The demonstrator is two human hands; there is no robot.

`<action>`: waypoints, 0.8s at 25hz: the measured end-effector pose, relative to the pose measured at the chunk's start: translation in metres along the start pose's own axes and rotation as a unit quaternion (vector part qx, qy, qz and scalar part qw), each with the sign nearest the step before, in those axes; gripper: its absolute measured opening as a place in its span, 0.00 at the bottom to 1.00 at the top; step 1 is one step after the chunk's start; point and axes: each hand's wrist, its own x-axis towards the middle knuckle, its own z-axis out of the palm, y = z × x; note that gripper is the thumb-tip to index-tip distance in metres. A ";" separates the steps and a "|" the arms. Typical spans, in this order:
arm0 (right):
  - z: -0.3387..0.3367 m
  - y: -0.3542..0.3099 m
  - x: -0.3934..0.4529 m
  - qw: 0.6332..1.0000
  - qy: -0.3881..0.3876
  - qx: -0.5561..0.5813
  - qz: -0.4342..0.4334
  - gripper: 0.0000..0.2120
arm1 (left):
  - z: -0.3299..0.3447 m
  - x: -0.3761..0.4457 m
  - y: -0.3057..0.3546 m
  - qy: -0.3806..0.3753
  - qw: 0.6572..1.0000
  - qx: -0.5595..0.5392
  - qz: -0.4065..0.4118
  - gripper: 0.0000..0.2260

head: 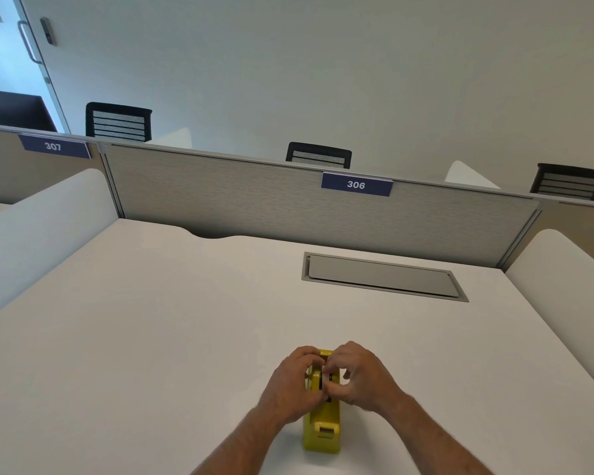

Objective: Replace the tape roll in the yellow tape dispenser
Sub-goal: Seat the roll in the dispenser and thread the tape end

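A yellow tape dispenser [323,428] stands on the white desk [186,320] near its front edge, cutter end toward me. My left hand [294,382] wraps around the dispenser's left side, with its fingers over the top of the roll bay. My right hand [357,375] reaches in from the right and pinches at a dark part in the bay. Both hands cover the bay, so the tape roll itself is hidden.
A grey cable hatch [383,277] is set into the desk at the back right. A grey partition [254,200] with a label reading 306 [356,184] closes the far side. White side panels flank the desk. Black chairs [318,155] stand beyond.
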 end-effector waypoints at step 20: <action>0.000 0.000 -0.002 0.999 -0.014 -0.014 0.037 0.18 | 0.000 0.001 -0.001 -0.005 1.000 0.009 0.001 0.22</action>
